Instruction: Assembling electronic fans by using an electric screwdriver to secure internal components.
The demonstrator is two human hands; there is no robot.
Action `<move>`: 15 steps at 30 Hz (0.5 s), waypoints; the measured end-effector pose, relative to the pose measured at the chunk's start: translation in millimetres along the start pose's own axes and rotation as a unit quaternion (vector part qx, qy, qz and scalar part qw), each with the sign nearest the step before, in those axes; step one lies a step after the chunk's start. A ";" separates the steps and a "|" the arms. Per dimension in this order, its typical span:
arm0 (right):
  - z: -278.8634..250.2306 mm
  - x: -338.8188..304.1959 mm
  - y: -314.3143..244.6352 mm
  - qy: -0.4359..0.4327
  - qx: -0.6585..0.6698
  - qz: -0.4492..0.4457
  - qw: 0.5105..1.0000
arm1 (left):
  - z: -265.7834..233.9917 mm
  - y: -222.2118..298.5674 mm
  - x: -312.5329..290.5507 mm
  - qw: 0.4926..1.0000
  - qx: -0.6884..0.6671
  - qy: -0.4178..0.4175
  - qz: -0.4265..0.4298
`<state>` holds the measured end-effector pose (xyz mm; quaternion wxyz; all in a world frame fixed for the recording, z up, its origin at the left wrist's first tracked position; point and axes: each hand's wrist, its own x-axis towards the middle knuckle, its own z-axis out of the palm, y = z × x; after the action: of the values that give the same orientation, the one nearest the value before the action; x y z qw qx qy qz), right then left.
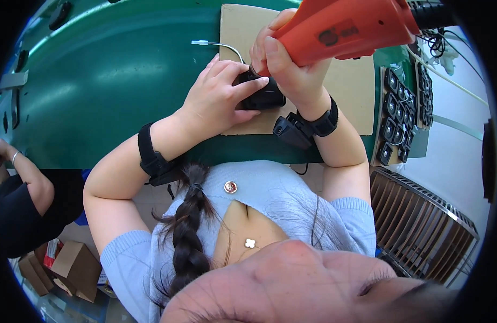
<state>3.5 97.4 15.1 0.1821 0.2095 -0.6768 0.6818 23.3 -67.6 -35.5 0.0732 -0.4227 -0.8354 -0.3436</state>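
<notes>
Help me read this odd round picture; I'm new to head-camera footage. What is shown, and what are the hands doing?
A fisheye camera on the person's head looks down, so edges bend. The left hand steadies a small black part on a cardboard sheet lying on a green work surface. The right hand grips an orange power tool, its tip down at that part. A tray of similar black parts sits to the right. Another person's arm shows at far left.

Top: pale blue short-sleeved knit with ribbed cuffs and a round metal button | wrists: black bands, left hand [219, 97] and right hand [291, 64], each carrying a small black device | hair: dark braid | necklace: white clover pendant
</notes>
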 end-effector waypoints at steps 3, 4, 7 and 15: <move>-9.1 2.3 0.5 0.016 -0.089 -0.082 0.993 | 0.6 0.4 5.0 1.000 -0.007 -0.015 0.002; -16.7 3.6 -7.2 0.022 -0.021 -0.082 0.996 | -0.1 0.8 7.9 1.000 0.000 -0.011 0.003; -38.0 -10.5 -30.6 0.033 0.118 -0.066 0.990 | 4.2 5.5 2.6 1.000 0.007 -0.008 -0.010; -55.0 -53.5 -49.3 0.106 0.120 -0.037 0.986 | 3.8 2.2 8.8 1.000 0.014 -0.012 0.000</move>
<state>72.9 155.1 28.6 0.2521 0.1811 -0.5588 0.7690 20.1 -58.6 -33.6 0.0686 -0.4255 -0.8410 -0.3271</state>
